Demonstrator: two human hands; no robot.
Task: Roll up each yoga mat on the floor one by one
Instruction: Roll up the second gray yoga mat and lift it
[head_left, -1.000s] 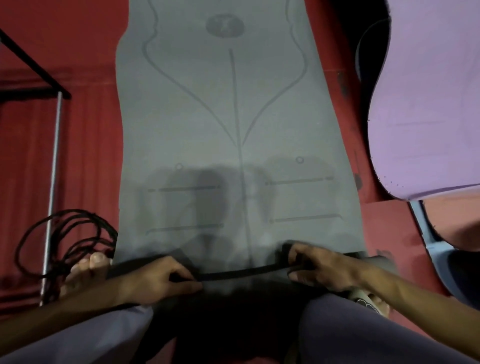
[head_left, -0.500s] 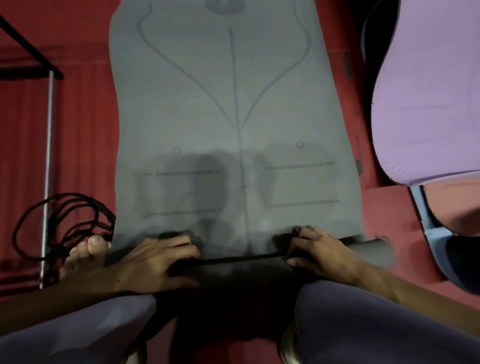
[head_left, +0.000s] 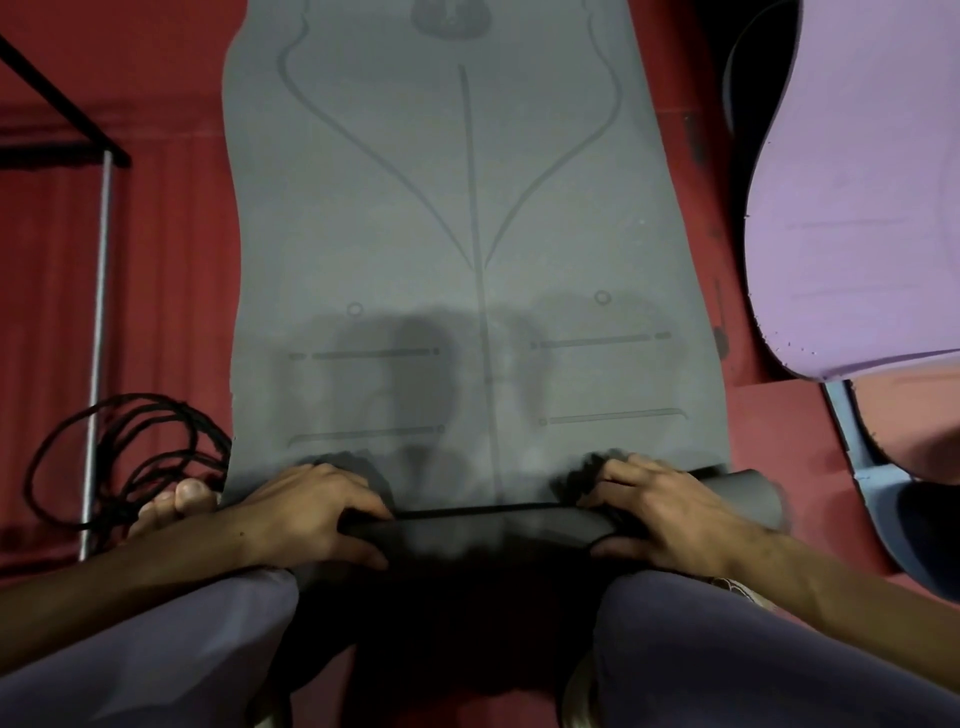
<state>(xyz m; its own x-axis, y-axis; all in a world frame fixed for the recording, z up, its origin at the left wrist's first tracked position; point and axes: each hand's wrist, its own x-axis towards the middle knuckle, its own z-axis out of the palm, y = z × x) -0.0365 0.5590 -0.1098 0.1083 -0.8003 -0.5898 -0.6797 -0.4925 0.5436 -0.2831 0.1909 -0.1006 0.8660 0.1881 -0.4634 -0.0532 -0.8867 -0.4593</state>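
A grey yoga mat with printed alignment lines lies flat on the red floor, stretching away from me. Its near end is curled into a thin roll just in front of my knees. My left hand grips the roll's left part, fingers over the top and thumb underneath. My right hand grips the right part the same way. The roll's right end sticks out past my right hand. A purple yoga mat lies flat at the right.
A coil of black cord lies left of the mat beside my bare foot. A metal frame with a silver leg stands at the left. A blue and salmon mat lies at the lower right.
Both hands have shifted forward onto the mat's near end, and the thin folded edge has grown into a thicker roll. The fingers now curl over its top.
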